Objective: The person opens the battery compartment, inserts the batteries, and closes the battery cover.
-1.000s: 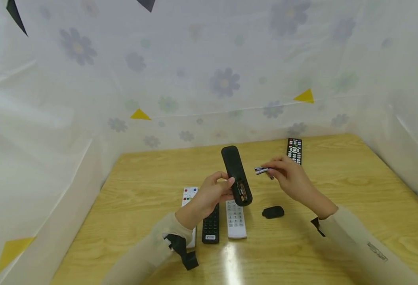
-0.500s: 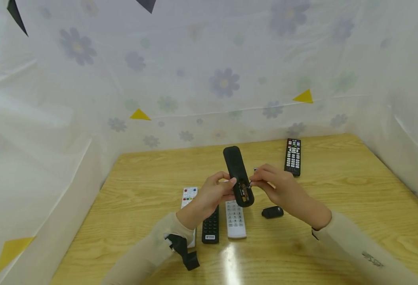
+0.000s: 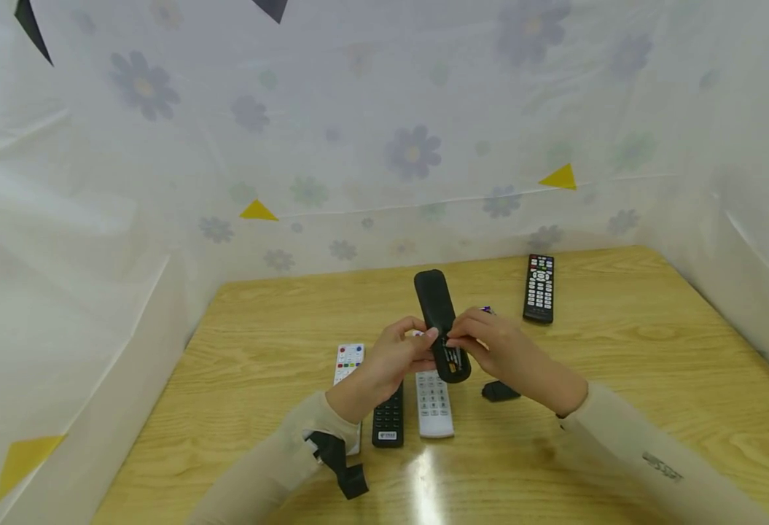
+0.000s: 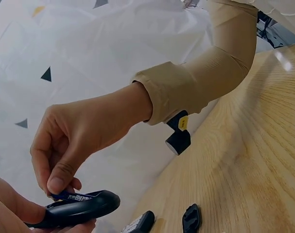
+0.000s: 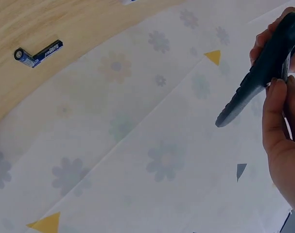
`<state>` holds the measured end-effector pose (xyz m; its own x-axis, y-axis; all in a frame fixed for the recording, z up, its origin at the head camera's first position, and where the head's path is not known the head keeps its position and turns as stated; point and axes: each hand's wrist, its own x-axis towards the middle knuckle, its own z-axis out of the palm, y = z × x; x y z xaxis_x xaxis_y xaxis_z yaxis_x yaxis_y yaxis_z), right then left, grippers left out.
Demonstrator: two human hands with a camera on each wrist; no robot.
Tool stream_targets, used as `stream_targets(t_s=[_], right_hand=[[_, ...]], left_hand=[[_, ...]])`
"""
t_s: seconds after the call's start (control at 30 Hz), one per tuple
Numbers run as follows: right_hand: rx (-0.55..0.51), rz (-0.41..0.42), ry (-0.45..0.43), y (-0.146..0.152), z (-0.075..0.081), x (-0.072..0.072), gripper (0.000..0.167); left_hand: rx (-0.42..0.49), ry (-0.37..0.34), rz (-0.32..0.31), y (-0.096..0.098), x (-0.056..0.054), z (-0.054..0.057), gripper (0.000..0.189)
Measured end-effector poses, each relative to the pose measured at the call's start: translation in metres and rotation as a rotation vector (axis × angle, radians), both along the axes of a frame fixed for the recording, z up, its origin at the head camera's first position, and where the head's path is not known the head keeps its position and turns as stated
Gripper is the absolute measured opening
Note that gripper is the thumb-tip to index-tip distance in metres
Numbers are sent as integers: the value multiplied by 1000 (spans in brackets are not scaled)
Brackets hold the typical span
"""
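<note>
In the head view my left hand (image 3: 387, 357) grips a black remote control (image 3: 434, 299) above the table, its back facing me and its battery compartment uncovered. My right hand (image 3: 498, 354) is at that compartment. A blue battery (image 4: 72, 196) shows in the left wrist view, lying along the compartment, with my right thumb and fingers pinching one end. How deep it sits is hard to tell. The black battery cover (image 3: 499, 391) lies on the table near my right wrist. Two more blue batteries (image 5: 47, 52) lie touching at an angle in the right wrist view.
Below my left hand lie a white remote (image 3: 350, 359), a black remote (image 3: 388, 423) and a pale remote (image 3: 434, 412) in a row. Another black remote (image 3: 539, 288) lies at the back right of the wooden table (image 3: 279, 321). A flowered sheet (image 3: 358, 146) hangs behind.
My right hand has moved left and slightly down, bringing the battery from beside the remote to its compartment. The left hand and remote have shifted slightly right.
</note>
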<state>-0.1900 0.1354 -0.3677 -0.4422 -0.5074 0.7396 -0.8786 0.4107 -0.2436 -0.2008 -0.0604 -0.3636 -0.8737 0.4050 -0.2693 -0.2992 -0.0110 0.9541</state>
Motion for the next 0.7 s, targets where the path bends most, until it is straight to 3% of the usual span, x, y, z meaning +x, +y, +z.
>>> stream_targets(t_s=[0.2,0.47,0.7], right_hand=[[22,-6,7,2,-6,1,6],[169,-7,34,10,-8,11,62],[187,15,69,12,-12,9,71]], left_hand=[[12,-6,0,0,0,2,13],[-3,-5,24,-3,1,2,16],[2,13,17,-4,2,0,18]])
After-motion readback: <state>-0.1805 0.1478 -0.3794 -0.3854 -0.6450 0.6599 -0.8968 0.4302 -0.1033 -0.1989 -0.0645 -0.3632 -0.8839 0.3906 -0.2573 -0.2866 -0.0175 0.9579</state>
